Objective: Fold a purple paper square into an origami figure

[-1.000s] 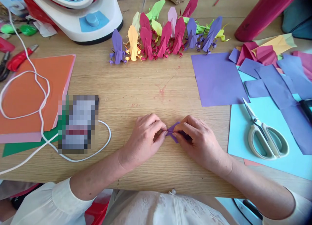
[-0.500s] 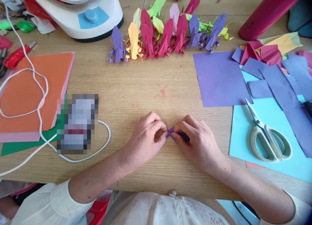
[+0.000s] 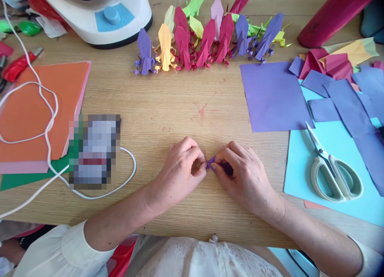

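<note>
Between my two hands is a small folded piece of purple paper (image 3: 211, 161), largely covered by my fingers. My left hand (image 3: 186, 165) pinches its narrow left tip with thumb and index finger. My right hand (image 3: 240, 173) grips the wider part, fingers curled over it and thumb in front. Both hands rest low over the wooden table (image 3: 180, 109), close together. Behind them stands a group of folded paper figures (image 3: 207, 45) in purple, orange, crimson, green and pink. A flat purple sheet (image 3: 276, 97) lies beyond my right hand.
Scissors (image 3: 333, 173) lie on light blue paper (image 3: 300, 169) at the right, beside purple paper pieces (image 3: 345, 101). To the left are a blurred-out phone (image 3: 96, 149), a white cable (image 3: 135, 165) and orange sheets (image 3: 39, 109). A white appliance (image 3: 120, 25) and a crimson cylinder (image 3: 333, 17) stand behind.
The view has shifted slightly, so the table things sit a little differently in the picture. My hands keep nearly the same pinch on the folded purple paper.
</note>
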Action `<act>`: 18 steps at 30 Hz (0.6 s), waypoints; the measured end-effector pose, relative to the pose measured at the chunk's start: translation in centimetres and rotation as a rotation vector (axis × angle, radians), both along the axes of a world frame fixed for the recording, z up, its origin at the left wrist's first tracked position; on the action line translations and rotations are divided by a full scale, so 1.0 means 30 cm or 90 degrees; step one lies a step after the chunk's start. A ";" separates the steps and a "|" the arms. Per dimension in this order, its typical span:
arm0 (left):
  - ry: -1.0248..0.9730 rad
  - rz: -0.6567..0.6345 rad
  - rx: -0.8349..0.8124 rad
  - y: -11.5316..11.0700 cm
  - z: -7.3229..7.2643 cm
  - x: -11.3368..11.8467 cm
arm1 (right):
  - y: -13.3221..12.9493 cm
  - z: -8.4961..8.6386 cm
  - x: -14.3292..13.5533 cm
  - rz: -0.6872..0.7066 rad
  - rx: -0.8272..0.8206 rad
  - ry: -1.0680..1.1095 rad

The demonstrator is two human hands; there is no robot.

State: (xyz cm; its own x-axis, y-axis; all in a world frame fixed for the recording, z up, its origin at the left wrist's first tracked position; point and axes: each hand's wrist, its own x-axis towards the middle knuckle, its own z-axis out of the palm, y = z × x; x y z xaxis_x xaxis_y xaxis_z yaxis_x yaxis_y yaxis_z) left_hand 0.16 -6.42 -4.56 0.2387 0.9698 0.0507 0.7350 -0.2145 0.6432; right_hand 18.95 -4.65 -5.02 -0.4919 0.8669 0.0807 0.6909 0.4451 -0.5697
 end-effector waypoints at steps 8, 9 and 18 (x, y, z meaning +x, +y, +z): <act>0.015 -0.003 0.006 0.003 -0.001 0.001 | -0.005 0.001 -0.005 -0.006 0.003 -0.012; 0.020 -0.003 0.005 0.004 0.000 0.001 | -0.004 0.001 -0.005 -0.005 0.003 -0.015; 0.035 -0.068 0.091 -0.016 0.001 -0.017 | -0.003 0.003 -0.004 0.001 0.008 -0.019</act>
State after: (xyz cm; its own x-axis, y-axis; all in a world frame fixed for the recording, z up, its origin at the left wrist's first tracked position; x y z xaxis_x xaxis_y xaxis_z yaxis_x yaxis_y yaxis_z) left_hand -0.34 -6.90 -4.52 0.3458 0.9228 0.1699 0.7363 -0.3791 0.5605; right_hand 18.84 -4.74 -4.94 -0.4951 0.8655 0.0763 0.7071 0.4524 -0.5434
